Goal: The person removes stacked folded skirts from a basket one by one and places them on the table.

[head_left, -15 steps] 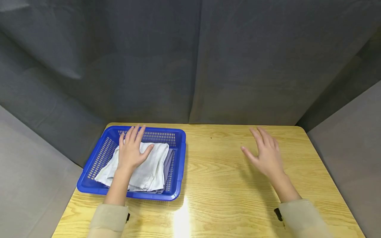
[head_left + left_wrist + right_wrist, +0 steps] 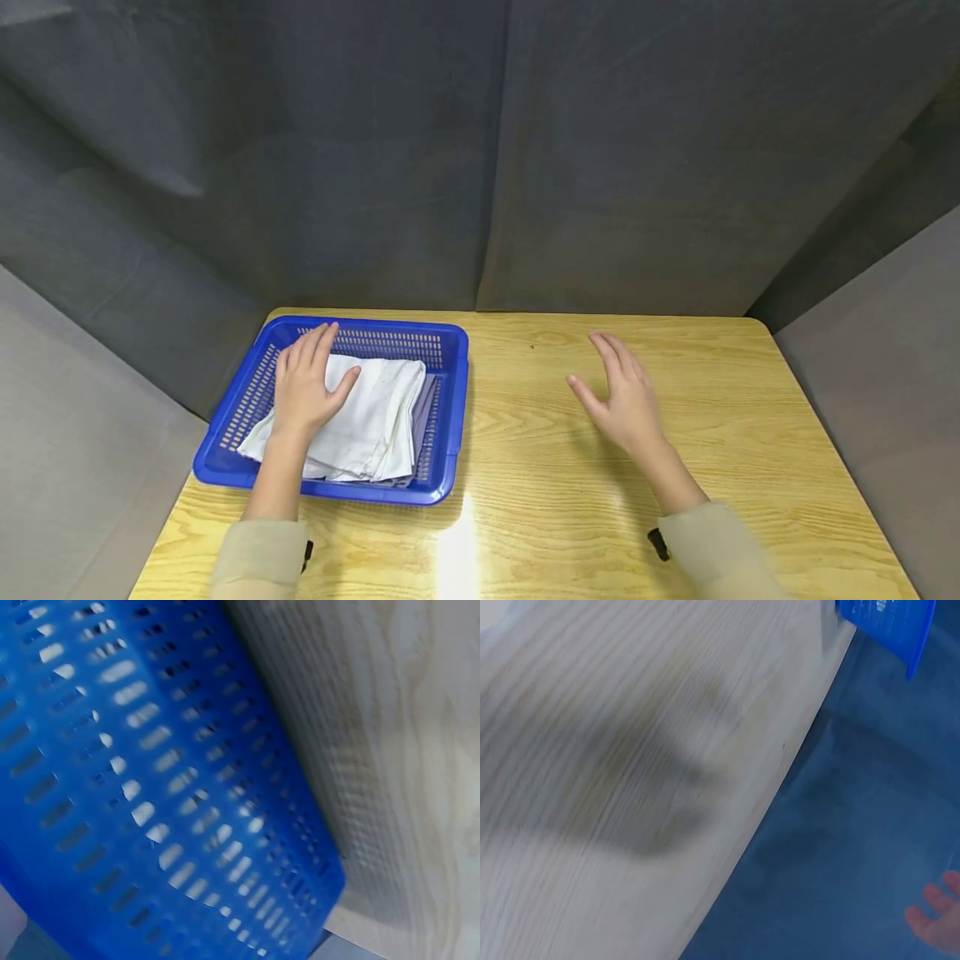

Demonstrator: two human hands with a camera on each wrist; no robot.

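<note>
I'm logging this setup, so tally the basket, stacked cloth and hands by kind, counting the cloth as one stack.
Blue basket: 1
Cloth stack, white over grey: 1
Hands: 2 (left hand, right hand)
Total: 4

The person wears pale beige sleeves, the left one (image 2: pixel 258 554) wide and smooth with a fold line below its cuff, the right one (image 2: pixel 716 546) blurred lower down. A small black piece sits at each cuff's inner edge, on the left (image 2: pixel 307 553) and the right (image 2: pixel 657 545). Both hands, the left (image 2: pixel 306 390) and the right (image 2: pixel 627 404), are bare.
</note>
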